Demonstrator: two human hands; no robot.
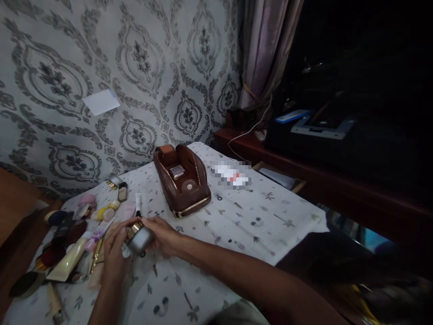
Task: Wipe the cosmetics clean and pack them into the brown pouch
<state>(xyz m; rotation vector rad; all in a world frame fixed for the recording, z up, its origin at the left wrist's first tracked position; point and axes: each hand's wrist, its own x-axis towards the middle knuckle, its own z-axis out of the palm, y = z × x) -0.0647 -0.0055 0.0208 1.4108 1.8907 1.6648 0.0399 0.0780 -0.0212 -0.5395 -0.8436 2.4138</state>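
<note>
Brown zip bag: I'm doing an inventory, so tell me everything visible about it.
The brown zip bag looks like leather, with gold-coloured zip teeth along its edges. It is unzipped, mouth gaping upward, showing a brown interior, a round metallic stud near the closer end, and a small silvery item inside. It rests on the patterned white tablecloth; neither the left hand nor the right hand touches it.

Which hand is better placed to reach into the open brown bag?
Likely the right hand: it's nearer the brown bag, while the left hand sits beside the cosmetics. Both hold the jar.
</note>
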